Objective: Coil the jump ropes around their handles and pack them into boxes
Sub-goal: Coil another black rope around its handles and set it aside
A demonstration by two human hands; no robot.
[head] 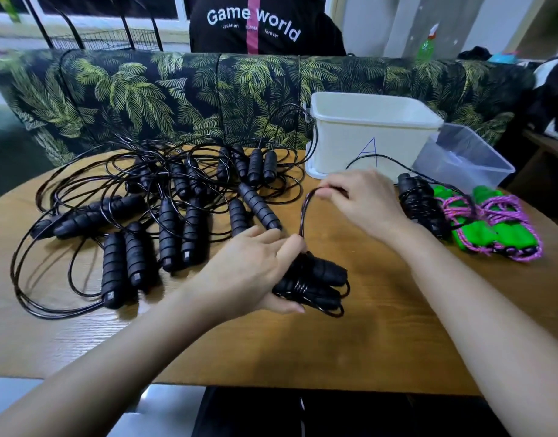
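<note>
My left hand (255, 266) grips a pair of black jump rope handles (315, 283) with cord wound round them, just above the wooden table (366, 342). My right hand (356, 200) pinches the top of a loop of that cord (304, 212), which rises from the bundle. A tangled heap of black jump ropes (164, 209) lies at the left. One coiled black rope (421, 206) and green-handled ropes with pink cord (492, 222) lie at the right. A white box marked A (372, 137) and a clear plastic box (463, 159) stand behind them.
A sofa with a leaf print (176, 89) runs behind the table. A person in a black shirt (258, 23) sits beyond it. A green spray bottle (427, 45) stands at the back right. Black cords hang over the table's far edge.
</note>
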